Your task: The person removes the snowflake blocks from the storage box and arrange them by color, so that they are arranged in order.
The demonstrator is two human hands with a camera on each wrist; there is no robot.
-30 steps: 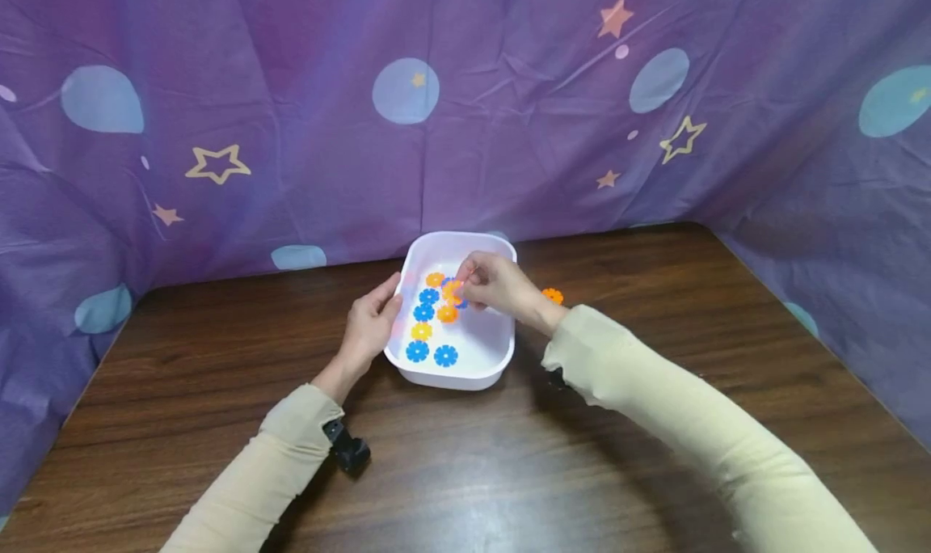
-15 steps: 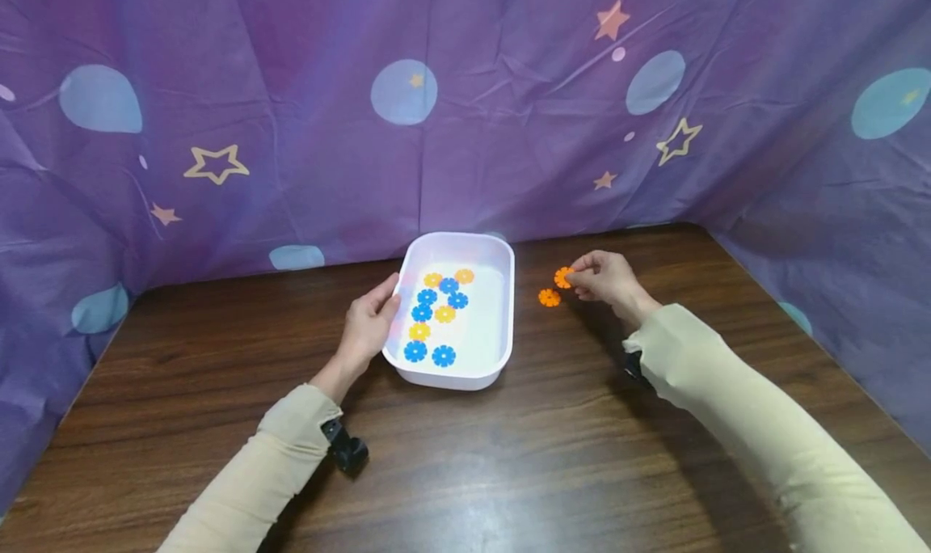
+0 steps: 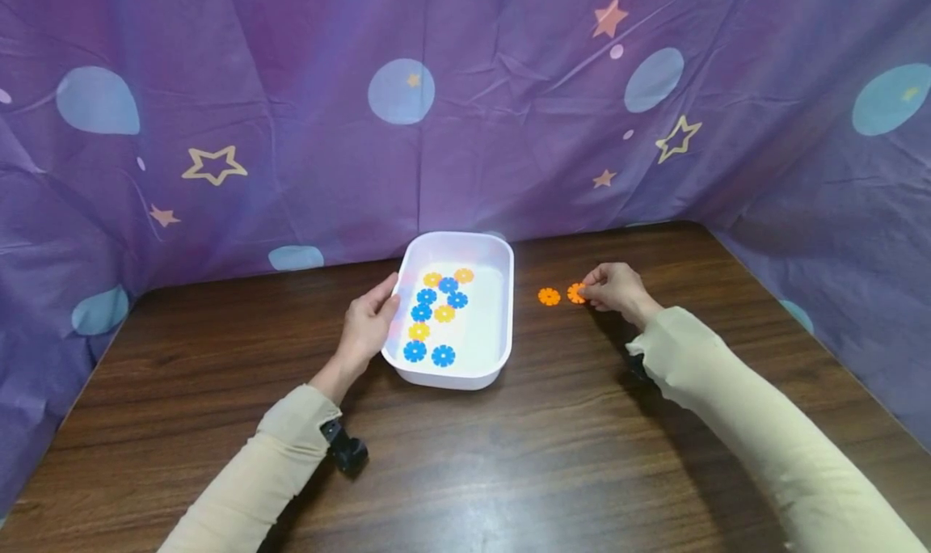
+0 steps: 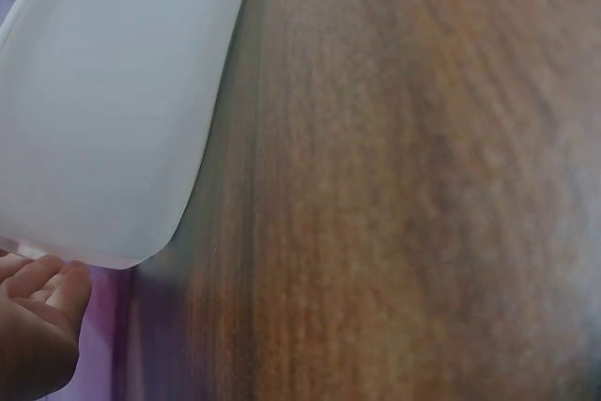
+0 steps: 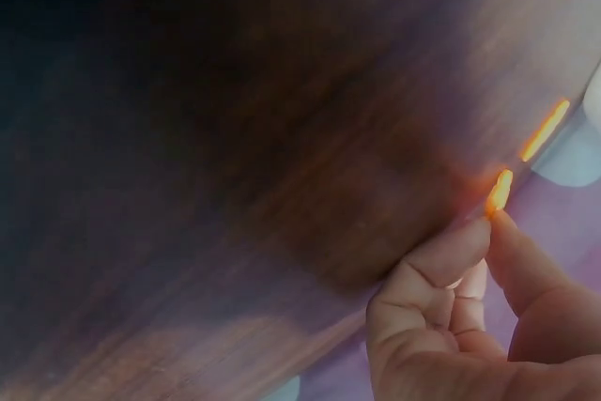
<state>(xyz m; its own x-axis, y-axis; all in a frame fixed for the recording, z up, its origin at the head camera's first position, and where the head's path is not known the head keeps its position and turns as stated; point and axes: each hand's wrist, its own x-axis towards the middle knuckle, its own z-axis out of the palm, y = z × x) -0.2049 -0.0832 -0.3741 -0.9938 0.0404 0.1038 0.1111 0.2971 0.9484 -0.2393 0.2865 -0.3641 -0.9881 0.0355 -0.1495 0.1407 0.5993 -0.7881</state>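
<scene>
A white plastic tray (image 3: 473, 372) stands on the table, with several blue and yellow-orange notched plastic discs, such as a blue disc (image 3: 444, 356), lying flat in its left and middle part. My left hand (image 3: 369, 318) grips the tray's left wall, thumb at the rim; in the left wrist view its curled fingers (image 4: 66, 293) meet the tray's edge. To the right of the tray, my right hand (image 3: 617, 290) pinches an orange notched disc (image 3: 575, 293) between thumb and fingertips, low over the table or touching it. Just left of that lies another orange disc (image 3: 549, 297), apart from the hand.
The dark wood table (image 3: 465, 472) runs up to a purple patterned curtain (image 3: 327, 132) close behind the tray. A black wrist camera (image 3: 349, 454) hangs under the left sleeve.
My right hand has gone from inside the tray to the table on the right, where it has taken hold of an orange disc and shifted it slightly down and right. The left hand stays put.
</scene>
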